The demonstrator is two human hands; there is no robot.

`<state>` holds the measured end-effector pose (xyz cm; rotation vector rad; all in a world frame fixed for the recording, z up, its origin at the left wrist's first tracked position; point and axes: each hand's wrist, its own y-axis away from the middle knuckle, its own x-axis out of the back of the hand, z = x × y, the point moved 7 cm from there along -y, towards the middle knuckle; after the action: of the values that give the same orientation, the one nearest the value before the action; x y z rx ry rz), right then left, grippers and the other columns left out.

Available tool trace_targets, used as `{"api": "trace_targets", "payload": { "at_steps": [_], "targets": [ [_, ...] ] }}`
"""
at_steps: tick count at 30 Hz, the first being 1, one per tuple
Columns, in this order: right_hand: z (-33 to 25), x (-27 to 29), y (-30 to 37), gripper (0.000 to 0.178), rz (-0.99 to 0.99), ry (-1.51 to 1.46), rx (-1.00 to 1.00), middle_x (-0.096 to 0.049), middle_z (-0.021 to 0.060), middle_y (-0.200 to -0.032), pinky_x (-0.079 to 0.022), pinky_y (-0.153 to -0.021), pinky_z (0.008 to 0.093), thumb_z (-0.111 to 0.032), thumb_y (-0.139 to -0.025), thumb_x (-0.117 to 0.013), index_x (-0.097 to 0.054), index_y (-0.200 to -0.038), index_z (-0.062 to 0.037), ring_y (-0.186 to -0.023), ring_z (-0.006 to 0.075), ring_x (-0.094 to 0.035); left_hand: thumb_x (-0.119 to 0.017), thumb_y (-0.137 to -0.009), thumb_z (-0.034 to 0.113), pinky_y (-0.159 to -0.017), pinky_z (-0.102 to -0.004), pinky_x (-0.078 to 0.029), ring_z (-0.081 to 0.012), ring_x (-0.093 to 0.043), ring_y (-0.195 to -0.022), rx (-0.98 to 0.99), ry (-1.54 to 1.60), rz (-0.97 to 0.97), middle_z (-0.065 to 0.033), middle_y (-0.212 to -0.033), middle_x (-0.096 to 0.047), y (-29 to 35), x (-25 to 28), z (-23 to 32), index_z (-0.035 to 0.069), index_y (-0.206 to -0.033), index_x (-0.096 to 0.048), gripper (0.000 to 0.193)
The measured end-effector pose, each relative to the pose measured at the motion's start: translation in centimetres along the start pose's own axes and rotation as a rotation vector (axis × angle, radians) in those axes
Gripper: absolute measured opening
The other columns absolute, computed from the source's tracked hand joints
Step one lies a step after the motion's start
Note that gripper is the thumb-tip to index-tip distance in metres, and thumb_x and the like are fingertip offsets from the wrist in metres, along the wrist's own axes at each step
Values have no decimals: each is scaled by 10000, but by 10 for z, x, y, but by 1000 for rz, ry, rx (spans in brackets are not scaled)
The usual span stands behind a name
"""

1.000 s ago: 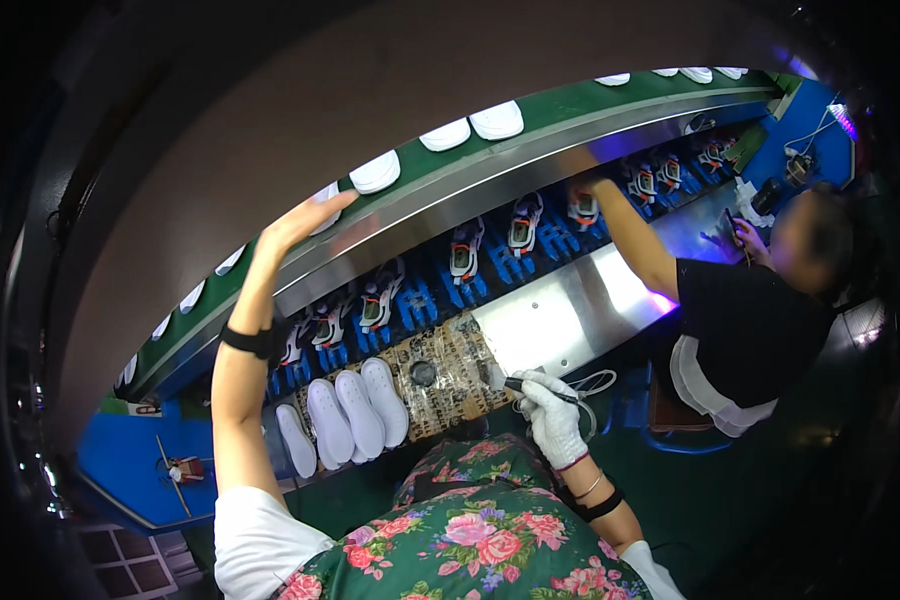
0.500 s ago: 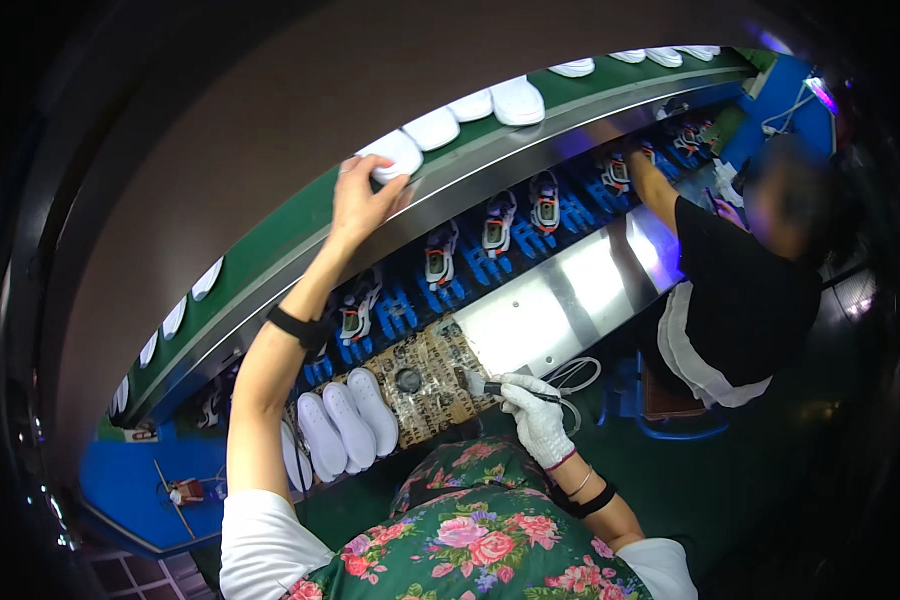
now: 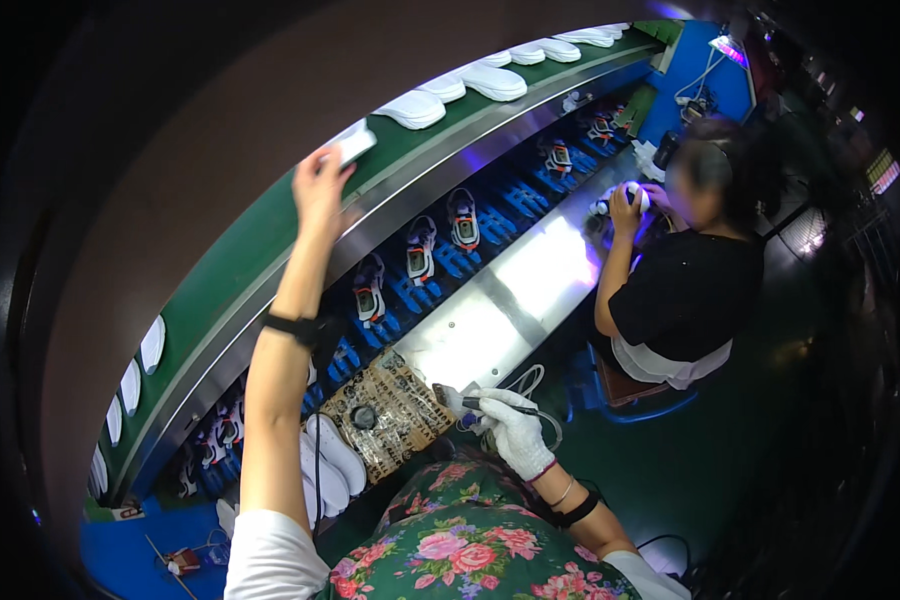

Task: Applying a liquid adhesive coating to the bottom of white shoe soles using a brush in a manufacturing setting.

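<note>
My bare left hand point(image 3: 322, 195) reaches up to the green upper belt, its fingers closed on the end of a white shoe sole point(image 3: 358, 145). The hand is slightly blurred. My right hand point(image 3: 515, 435), in a white knit glove, grips a flat brush point(image 3: 454, 400) whose bristles point left, near the right end of a taped cardboard mat point(image 3: 410, 412). A round dark pot point(image 3: 364, 417) sits on that mat. Left of it, several white soles point(image 3: 340, 458) lie side by side, partly hidden by my left forearm.
More white soles point(image 3: 495, 82) lie along the green belt point(image 3: 270, 250). Beneath it, shoe uppers point(image 3: 421, 248) stand on a lower line with blue holders point(image 3: 460, 262). A metal bench point(image 3: 470, 345) runs toward a seated co-worker point(image 3: 685, 270) in black, at right, who holds a white piece.
My view has shifted. My left hand still has the sole, which now appears farther left. The co-worker has drawn an arm back from the lower line and now holds a piece in both hands.
</note>
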<state>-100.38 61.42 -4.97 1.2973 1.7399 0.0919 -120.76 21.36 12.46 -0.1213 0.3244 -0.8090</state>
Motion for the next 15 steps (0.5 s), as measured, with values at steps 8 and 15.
{"api": "trace_targets", "payload": {
  "at_steps": [8,15],
  "targets": [
    [36,-44,-3,187,-145,5,-92,-722,116,-1045,-520,-668,241,23,-899,-646,-700,-1078,23,-813,156,-670,-632,-850,74,-1109,-451,-420,-308,-485,-1332,230,411,-47,-180,-1405,-493,164,134,87,50,-1482,-380,682],
    [39,-123,4,182,-293,-24,-197,-727,89,-1086,-534,-693,224,-17,-921,-625,-704,-1085,-23,-878,142,-691,-685,-774,241,-773,-370,-552,-259,-661,-856,524,494,-1,-157,-982,-644,314,234,80,-65,-1384,-449,722]
  ]
}}
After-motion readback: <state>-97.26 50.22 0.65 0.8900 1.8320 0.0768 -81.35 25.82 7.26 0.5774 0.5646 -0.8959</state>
